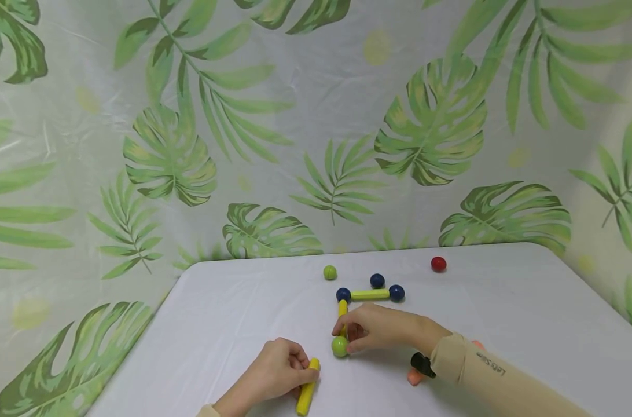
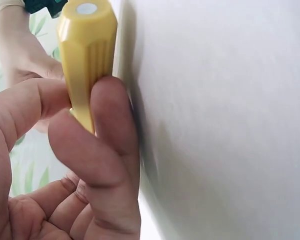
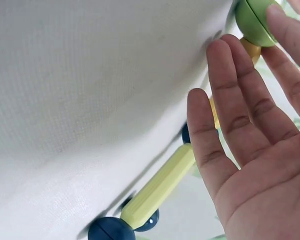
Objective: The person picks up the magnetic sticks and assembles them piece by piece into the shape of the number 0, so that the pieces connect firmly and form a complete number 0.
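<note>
Yellow rod (image 1: 305,395) pinched in L hand (image 1: 277,368), green ball (image 1: 339,347) pinched by R hand (image 1: 374,326), other fingers loosely extended

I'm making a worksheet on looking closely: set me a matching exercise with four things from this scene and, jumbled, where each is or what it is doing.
1. Red ball
2. Lime rod
3. Left hand
4. Right hand

A. Touching a green ball
B. Alone near the far edge of the table
C. Holding a yellow rod with no ball on it
D. Between two blue balls

Pairs: 1-B, 2-D, 3-C, 4-A
</note>
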Available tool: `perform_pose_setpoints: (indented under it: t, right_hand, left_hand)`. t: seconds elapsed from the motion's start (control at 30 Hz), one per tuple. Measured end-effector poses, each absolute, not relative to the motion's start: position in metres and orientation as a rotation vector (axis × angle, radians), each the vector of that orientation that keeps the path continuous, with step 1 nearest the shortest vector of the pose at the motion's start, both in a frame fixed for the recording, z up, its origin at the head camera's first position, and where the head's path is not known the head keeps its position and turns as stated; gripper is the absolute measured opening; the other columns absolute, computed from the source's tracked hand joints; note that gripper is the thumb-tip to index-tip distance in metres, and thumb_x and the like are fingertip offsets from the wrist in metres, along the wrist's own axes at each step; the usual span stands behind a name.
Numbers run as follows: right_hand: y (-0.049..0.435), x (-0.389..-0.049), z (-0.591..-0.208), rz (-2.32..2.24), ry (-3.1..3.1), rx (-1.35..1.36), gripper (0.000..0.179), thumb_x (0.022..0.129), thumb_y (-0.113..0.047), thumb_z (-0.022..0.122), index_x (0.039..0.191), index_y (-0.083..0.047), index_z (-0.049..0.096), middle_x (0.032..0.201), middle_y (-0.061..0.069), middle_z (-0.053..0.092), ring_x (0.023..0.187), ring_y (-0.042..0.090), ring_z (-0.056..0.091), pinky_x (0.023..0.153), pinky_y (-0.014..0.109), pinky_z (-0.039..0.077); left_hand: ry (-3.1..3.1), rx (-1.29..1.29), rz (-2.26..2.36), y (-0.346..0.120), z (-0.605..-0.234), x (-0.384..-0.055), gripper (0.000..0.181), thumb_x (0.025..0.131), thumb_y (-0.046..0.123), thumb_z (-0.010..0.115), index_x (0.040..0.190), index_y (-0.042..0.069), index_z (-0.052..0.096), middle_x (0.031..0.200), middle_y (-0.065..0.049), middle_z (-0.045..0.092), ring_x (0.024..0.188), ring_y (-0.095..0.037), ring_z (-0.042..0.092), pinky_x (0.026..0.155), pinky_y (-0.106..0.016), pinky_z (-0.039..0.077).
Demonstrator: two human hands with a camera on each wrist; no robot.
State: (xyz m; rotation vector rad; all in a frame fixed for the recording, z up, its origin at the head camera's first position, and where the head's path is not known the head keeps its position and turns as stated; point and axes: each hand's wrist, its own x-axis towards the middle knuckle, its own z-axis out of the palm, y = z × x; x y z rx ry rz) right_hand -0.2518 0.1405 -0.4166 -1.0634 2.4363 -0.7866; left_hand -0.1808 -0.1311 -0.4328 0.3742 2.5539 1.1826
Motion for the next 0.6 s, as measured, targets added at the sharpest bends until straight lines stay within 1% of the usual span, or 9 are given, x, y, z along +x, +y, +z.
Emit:
perform_pose_setpoints:
  t: [0.3, 0.47, 0.6]
  right_hand:
    - [0.138, -0.251, -0.413, -0.772, 2.437, -1.059, 0.027, 0.097, -0.018, 0.081, 0.124, -0.02, 0.074, 0.092, -0.016, 0.068, 0.083, -0.003, 0.06, 0.083, 0.019, 0.053]
    - [0.137, -0.251, -0.412, -0.759, 2.425, -1.074, 0.029, 0.097, -0.017, 0.081, 0.125, -0.018, 0.074, 0.093, -0.016, 0.069, 0.083, -0.003, 0.06, 0.084, 0.018, 0.054]
    - [0.135, -0.251, -0.412, -0.743, 2.423, -1.094, 0.03, 0.097, -0.016, 0.082, 0.125, -0.018, 0.074, 0.092, -0.015, 0.069, 0.083, -0.003, 0.06, 0.084, 0.019, 0.054]
  left_hand:
    - [2.415, 0.34, 1.275, -0.122, -0.437, -0.182, 0.022, 0.091, 0.024, 0.085, 0.08, 0.011, 0.071, 0.06, 0.002, 0.068, 0.048, -0.008, 0.061, 0.048, -0.019, 0.048]
    - [2.353, 0.295, 1.337, -0.116, -0.441, -0.183, 0.021, 0.091, 0.023, 0.085, 0.081, 0.01, 0.072, 0.061, 0.0, 0.071, 0.048, -0.008, 0.062, 0.046, -0.019, 0.05]
    - [2.316, 0.254, 1.37, -0.112, -0.443, -0.183, 0.02, 0.091, 0.023, 0.085, 0.083, 0.009, 0.073, 0.063, 0.0, 0.072, 0.049, -0.007, 0.063, 0.048, -0.018, 0.052]
